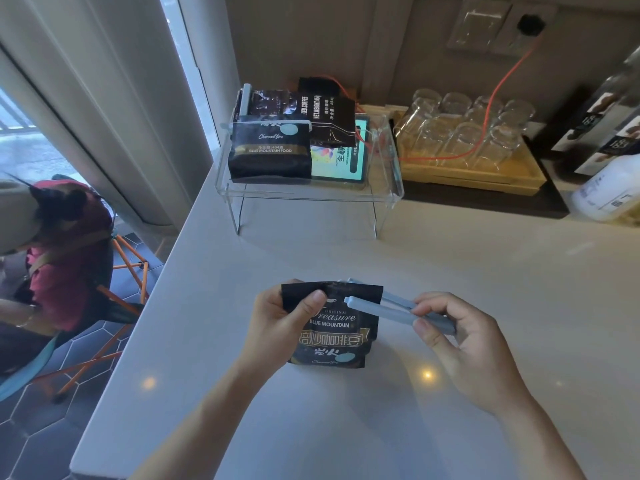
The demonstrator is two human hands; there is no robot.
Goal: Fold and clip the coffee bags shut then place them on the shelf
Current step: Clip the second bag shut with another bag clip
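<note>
A black coffee bag (332, 336) stands on the white counter in front of me. My left hand (277, 320) pinches its folded top at the left corner. My right hand (464, 344) grips the hinge end of a pale blue sealing clip (384, 308). The clip's two arms are spread, one in front of the bag's top and one behind it. On the clear acrylic shelf (391, 195) at the back, a clipped black bag (270, 152) lies in front and another clipped bag (287, 105) lies behind it.
A lit tablet (341, 157) lies on the shelf beside the bags. Right of the shelf, a wooden tray (485, 174) holds several upturned glasses, crossed by an orange cable (498, 88). A white bottle (609, 188) stands far right. A seated person (59, 258) is beyond the counter's left edge.
</note>
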